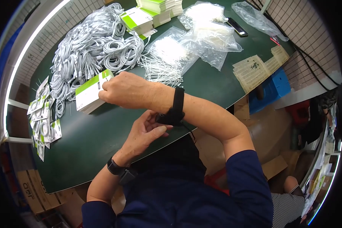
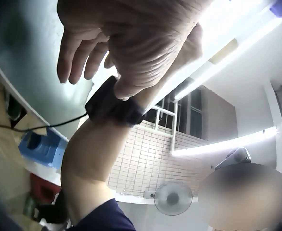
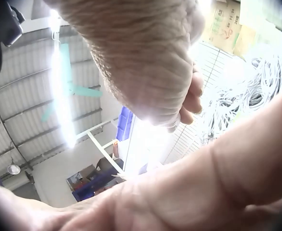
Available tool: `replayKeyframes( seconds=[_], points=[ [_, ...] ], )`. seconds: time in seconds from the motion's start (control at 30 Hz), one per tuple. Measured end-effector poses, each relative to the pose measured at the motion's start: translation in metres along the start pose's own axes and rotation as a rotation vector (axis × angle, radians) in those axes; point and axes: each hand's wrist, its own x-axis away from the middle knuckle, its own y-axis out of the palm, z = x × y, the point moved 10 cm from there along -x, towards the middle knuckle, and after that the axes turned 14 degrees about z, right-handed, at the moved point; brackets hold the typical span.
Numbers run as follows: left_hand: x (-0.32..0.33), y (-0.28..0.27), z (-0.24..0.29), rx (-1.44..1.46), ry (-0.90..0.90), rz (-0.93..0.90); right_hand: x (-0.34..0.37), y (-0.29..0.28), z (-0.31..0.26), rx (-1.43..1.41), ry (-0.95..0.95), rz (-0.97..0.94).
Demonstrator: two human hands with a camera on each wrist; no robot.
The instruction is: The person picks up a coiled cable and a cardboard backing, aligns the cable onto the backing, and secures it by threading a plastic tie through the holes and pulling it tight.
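My right hand (image 1: 127,90) is curled into a fist in the head view, next to a stack of white-and-green cards (image 1: 90,93). In the right wrist view its fingers (image 3: 193,94) bend in toward the palm, with nothing seen in them. A black device on a strap (image 1: 174,114) sits on the right wrist. Just below it is my left hand (image 1: 142,133), its fingers loosely extended. In the left wrist view, the left thumb lies right at the black device (image 2: 105,101), while the other fingers (image 2: 78,60) hang fairly straight.
A heap of grey coiled cables (image 1: 91,41) covers the far left of the green table (image 1: 102,152). Packaged cables (image 1: 43,114) lie at the left edge. Thin white strips (image 1: 161,68), plastic bags (image 1: 212,38), more card stacks (image 1: 138,21) and a phone (image 1: 237,27) lie farther back.
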Motion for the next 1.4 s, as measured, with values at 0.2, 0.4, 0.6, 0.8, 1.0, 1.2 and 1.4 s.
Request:
replayKeyframes(
  seconds=[0.2, 0.4, 0.6, 0.8, 1.0, 1.2, 1.4],
  points=[
    [0.021, -0.099, 0.027, -0.218, 0.232, 0.234, -0.013, -0.012, -0.016, 0.028, 0.061, 0.084],
    [0.047, -0.233, 0.162, -0.058, 0.811, 0.791, -0.025, 0.028, -0.054, -0.527, 0.596, 0.073],
    [0.065, -0.256, 0.223, 0.133, 1.013, 0.87, -0.02, 0.091, -0.126, -1.084, 0.915, 0.013],
    [0.065, -0.264, 0.218, 0.166, 1.073, 0.903, -0.015, 0.117, -0.14, -1.132, 1.049, 0.218],
    [0.093, -0.224, 0.216, -0.794, 1.53, 1.005, -0.011, 0.127, -0.118, -0.995, 1.132, 0.139],
    [0.062, -0.193, 0.188, -1.304, 1.545, 0.819, -0.014, 0.123, -0.125, -0.734, 0.963, 0.011],
    [0.048, -0.248, 0.213, -0.417, 1.057, 0.866, -0.008, 0.132, -0.118, -1.1, 1.177, 0.098]
  ],
)
